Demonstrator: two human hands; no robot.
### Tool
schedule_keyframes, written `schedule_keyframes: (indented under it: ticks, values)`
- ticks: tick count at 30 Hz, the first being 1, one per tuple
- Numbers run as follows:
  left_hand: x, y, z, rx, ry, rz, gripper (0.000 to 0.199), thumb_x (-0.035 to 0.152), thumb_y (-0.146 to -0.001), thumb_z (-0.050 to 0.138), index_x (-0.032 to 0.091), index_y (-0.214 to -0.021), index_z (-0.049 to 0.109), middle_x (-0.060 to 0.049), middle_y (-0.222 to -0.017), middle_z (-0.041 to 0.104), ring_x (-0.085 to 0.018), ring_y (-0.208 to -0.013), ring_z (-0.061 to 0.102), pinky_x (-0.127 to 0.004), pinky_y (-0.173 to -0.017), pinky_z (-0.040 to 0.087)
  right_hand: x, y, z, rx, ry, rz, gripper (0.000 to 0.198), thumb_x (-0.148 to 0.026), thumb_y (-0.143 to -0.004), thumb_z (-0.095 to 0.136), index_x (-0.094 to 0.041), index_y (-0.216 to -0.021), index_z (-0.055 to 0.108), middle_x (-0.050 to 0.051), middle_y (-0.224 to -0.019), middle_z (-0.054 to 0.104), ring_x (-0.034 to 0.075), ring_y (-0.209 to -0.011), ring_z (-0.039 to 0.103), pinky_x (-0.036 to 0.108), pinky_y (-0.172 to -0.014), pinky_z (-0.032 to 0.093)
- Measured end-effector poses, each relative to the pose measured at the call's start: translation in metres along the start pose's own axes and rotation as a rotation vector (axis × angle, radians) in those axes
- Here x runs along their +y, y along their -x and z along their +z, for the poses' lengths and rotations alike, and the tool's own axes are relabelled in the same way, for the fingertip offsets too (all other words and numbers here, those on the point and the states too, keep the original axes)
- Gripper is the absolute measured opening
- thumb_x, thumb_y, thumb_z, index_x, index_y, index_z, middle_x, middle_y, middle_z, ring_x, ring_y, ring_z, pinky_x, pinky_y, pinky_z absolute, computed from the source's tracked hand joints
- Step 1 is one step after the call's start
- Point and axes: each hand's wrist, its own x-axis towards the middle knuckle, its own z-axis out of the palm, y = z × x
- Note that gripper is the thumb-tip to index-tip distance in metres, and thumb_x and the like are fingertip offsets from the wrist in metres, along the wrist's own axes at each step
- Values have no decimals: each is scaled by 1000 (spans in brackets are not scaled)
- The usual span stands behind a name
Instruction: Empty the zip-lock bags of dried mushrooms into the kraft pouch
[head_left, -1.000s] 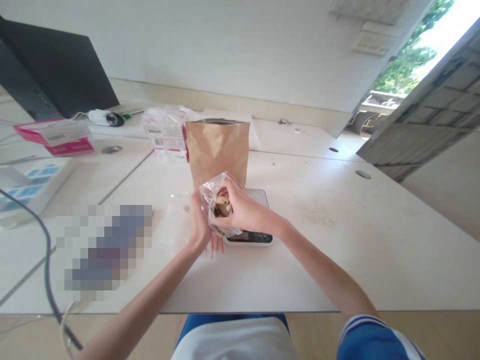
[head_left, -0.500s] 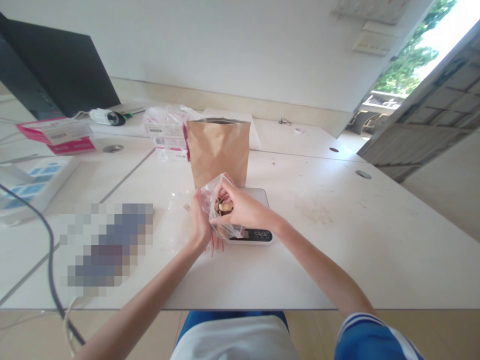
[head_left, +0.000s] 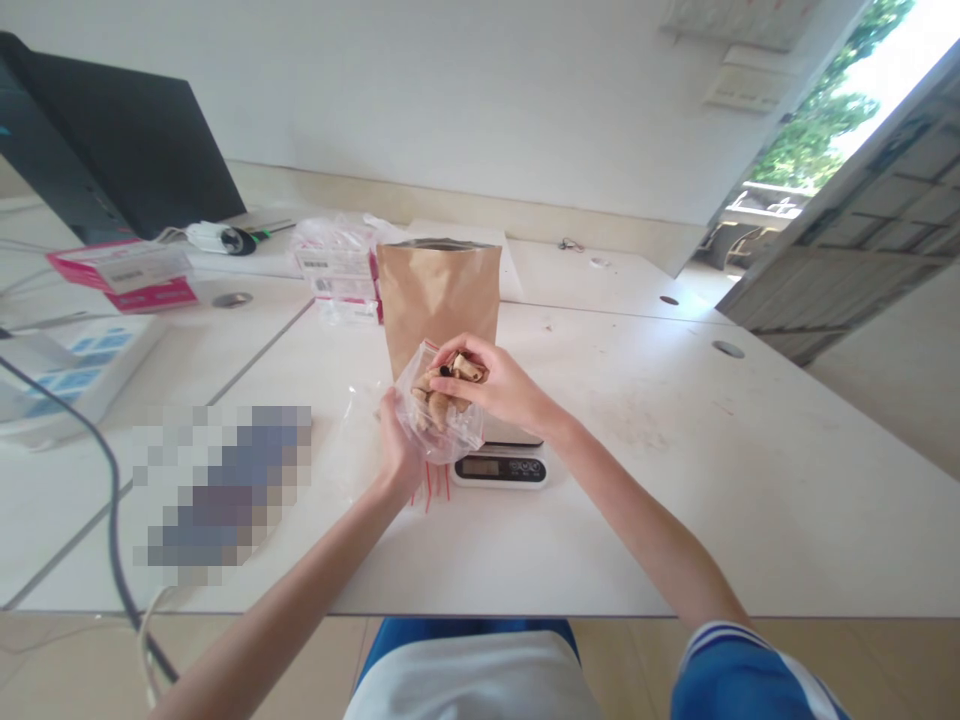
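Your right hand [head_left: 491,385] is curled closed around a small bunch of tan, rolled stick-like pieces [head_left: 459,368], pinching them between thumb and fingers at the mouth of a small clear plastic zip bag with a red seal strip [head_left: 439,425]. The pieces lie roughly crosswise to your forearm, their long axis running left to right, with their near ends poking out of your fist toward the bag's opening, which sits directly below and to the left of your fingertips. Your left hand [head_left: 396,445] is closed on the left side of that same bag, holding it upright from beneath and behind, so the bag hangs between your two hands and touches both. More tan pieces show through the plastic lower in the bag. Taking the white digital kitchen scale with a dark display [head_left: 501,462] as the landmark: the bag is held in the air just above and to the left of the scale, your right wrist crosses over its platform, and the scale's display faces you. Just behind the scale stands an upright brown kraft paper pouch [head_left: 439,300], open at the top. A few thin red strips [head_left: 429,485] lie on the white table [head_left: 675,480] just left of the scale.
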Motion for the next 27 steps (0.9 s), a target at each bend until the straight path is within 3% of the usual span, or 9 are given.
schedule_keyframes:
  ticks: [5, 8, 13, 17, 21, 27]
  values:
    - [-1, -1, -4, 54, -22, -25, 37, 43, -84, 38, 16, -85, 63, -3, -60, 67, -17, -52, 64, -26, -51, 51, -2, -3, -7, 110, -125, -40, 30, -40, -71, 73, -23, -87, 54, 0, -91, 61, 14, -84, 59, 29, -78, 50]
    - [-1, -1, -8, 17, -28, -59, 39, 47, -80, 40, 17, -90, 63, -6, -64, 70, -18, -49, 62, -28, -48, 51, -8, -7, -17, 164, -106, -62, 35, -48, -71, 70, -25, -89, 51, 1, -99, 62, 15, -93, 60, 30, -81, 50]
    - [-1, -1, -11, 21, -7, -100, 39, 44, -81, 39, 17, -92, 64, -7, -67, 72, -20, -60, 67, -31, -56, 55, -17, -39, -52, 420, 180, -182, 40, -61, -79, 55, -28, -100, 49, 2, -101, 59, 17, -98, 59, 29, -75, 50]
    - [3, 1, -6, 80, 12, -131, 40, 44, -83, 36, 17, -88, 65, -6, -63, 71, -20, -58, 66, -30, -52, 54, -18, -85, -77, 631, 445, -394, 30, -49, -89, 46, -25, -107, 49, 6, -108, 56, 20, -106, 55, 35, -85, 47]
    - [7, 3, 0, 138, 43, -148, 39, 38, -86, 34, 16, -81, 66, -6, -57, 68, -19, -53, 64, -29, -50, 53, -17, -114, -81, 587, 649, -423, 18, -34, -90, 49, -24, -105, 49, 6, -108, 57, 19, -104, 54, 36, -92, 43]
    - [4, 3, -4, 77, 28, -146, 36, 42, -83, 37, 18, -80, 64, -5, -59, 68, -21, -53, 65, -33, -50, 53, -21, -115, -76, 480, 802, -367, 17, -29, -91, 45, -24, -107, 48, 7, -108, 58, 18, -99, 55, 33, -91, 41]
